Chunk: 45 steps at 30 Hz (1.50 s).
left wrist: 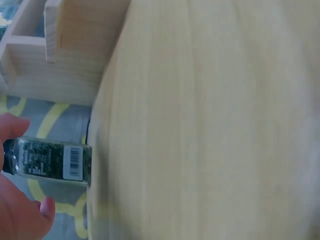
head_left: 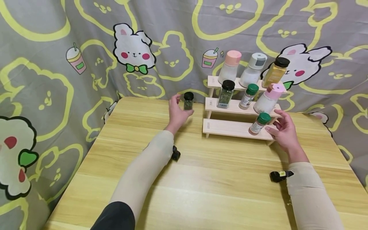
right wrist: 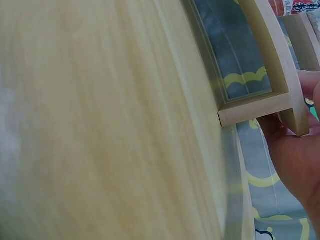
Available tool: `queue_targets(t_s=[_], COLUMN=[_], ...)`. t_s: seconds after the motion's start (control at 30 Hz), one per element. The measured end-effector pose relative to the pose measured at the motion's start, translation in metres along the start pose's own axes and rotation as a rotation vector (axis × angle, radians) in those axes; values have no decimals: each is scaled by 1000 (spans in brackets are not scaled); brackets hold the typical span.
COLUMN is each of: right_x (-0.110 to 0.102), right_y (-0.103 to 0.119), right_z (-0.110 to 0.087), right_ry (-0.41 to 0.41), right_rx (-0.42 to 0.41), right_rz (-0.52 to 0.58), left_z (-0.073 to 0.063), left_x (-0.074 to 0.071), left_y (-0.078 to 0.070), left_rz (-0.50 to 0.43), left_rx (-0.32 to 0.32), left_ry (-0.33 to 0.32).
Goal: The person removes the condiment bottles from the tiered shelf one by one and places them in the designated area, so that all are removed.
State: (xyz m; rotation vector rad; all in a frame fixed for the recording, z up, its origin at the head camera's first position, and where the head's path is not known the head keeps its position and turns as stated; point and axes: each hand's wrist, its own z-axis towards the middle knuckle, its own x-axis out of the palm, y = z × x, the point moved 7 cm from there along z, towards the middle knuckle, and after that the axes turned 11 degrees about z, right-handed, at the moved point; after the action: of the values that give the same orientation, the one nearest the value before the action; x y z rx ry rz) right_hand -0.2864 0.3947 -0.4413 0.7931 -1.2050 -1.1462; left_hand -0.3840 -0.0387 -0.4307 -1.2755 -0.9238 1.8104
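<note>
A small glass spice jar (head_left: 188,101) with a black lid and dark green flakes stands on the table, left of a three-tier wooden rack (head_left: 227,125). My left hand (head_left: 177,113) is around this jar, fingers and thumb spread apart. In the left wrist view, gaps show between the jar (left wrist: 50,160) and the thumb and a finger. My right hand (head_left: 286,132) grips the rack's right end, thumb at the lowest shelf and fingers by the middle one. The right wrist view shows that hand (right wrist: 300,165) at the rack's side frame (right wrist: 257,107), its fingers partly hidden.
A green-capped jar (head_left: 259,123) stands on the lowest shelf. The middle shelf bears a black-lidded jar (head_left: 226,94), a green-capped jar (head_left: 248,96) and a pink-capped shaker (head_left: 267,99). Three more containers are on top. A patterned curtain (head_left: 172,19) hangs behind the table (head_left: 201,191).
</note>
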Motion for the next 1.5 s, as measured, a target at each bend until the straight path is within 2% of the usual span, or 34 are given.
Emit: queue_targets(t_s=[0.5, 0.77, 1.0, 1.33, 1.5], right_x=[0, 1, 0, -2, -2], right_y=[1, 2, 1, 0, 1], right_z=[-1, 2, 0, 0, 1], right_ry=[6, 11, 11, 6, 8], right_rx=[-13, -3, 6, 6, -4], right_rz=[-17, -34, -32, -10, -18], left_z=[-40, -70, -97, -118, -127], left_x=[-6, 0, 10, 37, 53], left_y=[-23, -51, -75, -99, -106], left_rz=[-70, -106, -178, -243, -228], left_rx=[44, 60, 73, 216, 246], left_ry=[-68, -120, -202, -147, -112])
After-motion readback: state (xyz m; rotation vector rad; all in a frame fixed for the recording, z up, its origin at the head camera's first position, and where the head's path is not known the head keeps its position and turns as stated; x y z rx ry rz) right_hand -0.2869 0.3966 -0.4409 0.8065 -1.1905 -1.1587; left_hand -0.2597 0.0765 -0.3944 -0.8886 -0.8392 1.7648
